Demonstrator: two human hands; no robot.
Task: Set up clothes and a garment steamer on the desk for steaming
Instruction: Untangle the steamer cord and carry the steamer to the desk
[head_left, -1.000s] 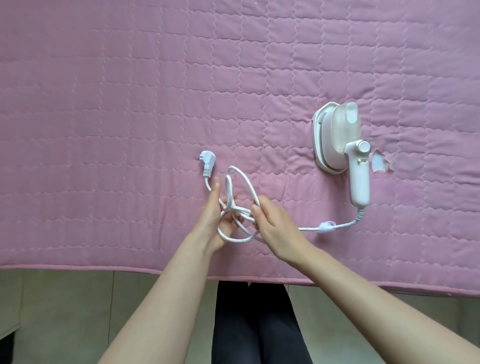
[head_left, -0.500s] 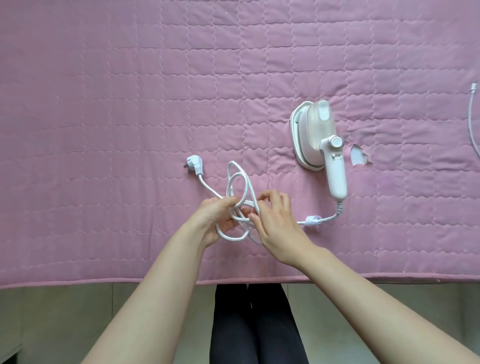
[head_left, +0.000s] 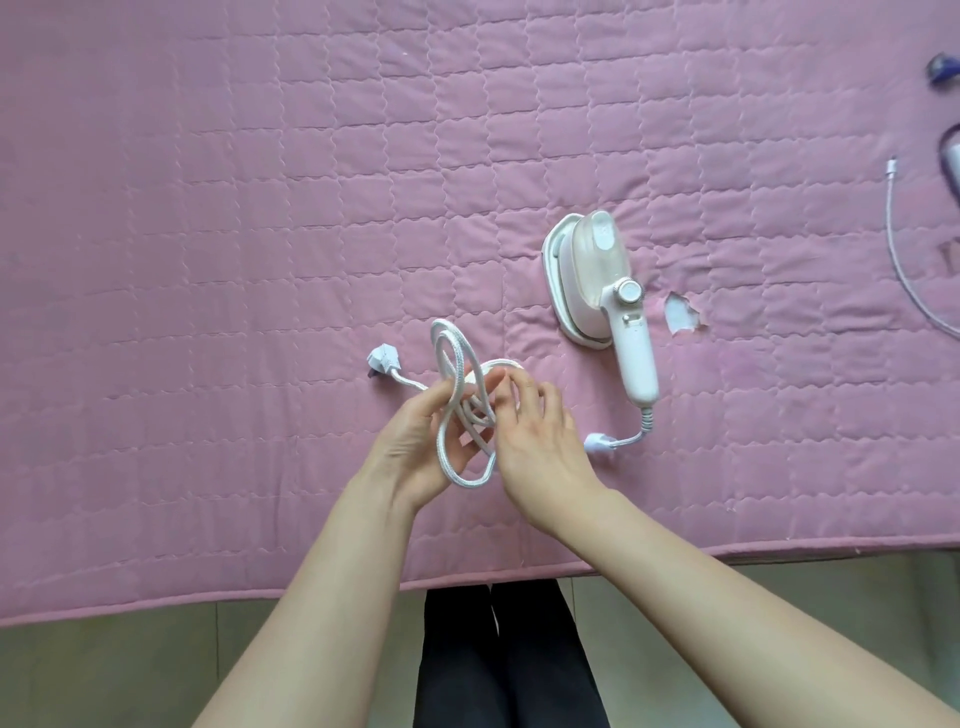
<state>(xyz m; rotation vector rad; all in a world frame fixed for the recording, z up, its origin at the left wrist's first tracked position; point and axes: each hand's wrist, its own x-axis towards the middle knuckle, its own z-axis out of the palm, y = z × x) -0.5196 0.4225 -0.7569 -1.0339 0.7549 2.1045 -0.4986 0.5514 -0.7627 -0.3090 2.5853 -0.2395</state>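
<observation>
Down on the pink quilted cover (head_left: 260, 208), both hands work at one bundle. The left hand (head_left: 415, 441) lies palm up with its fingers curled round the looped white cord (head_left: 457, 374), thumb and fingertips pinching the strands where they cross; a lower loop hangs round the heel of that palm. The right hand (head_left: 540, 441) sits just beside it, back upward, fingers partly spread and bent, the tips touching the same coil from the far side; whether it truly pinches a strand cannot be told. Beyond the left hand's fingertips the plug (head_left: 383, 359) rests flat on the cover, its lead running back into the coil. Past the right hand, up and outward, the white garment steamer (head_left: 597, 280) lies on its side, handle pointing toward the person, and its cord leaves the handle end and curves back under the right hand. Just outward of the steamer's handle is a small tear (head_left: 681, 312) in the cover. Far outward of the right hand a thin white cable (head_left: 898, 249) trails off the edge
</observation>
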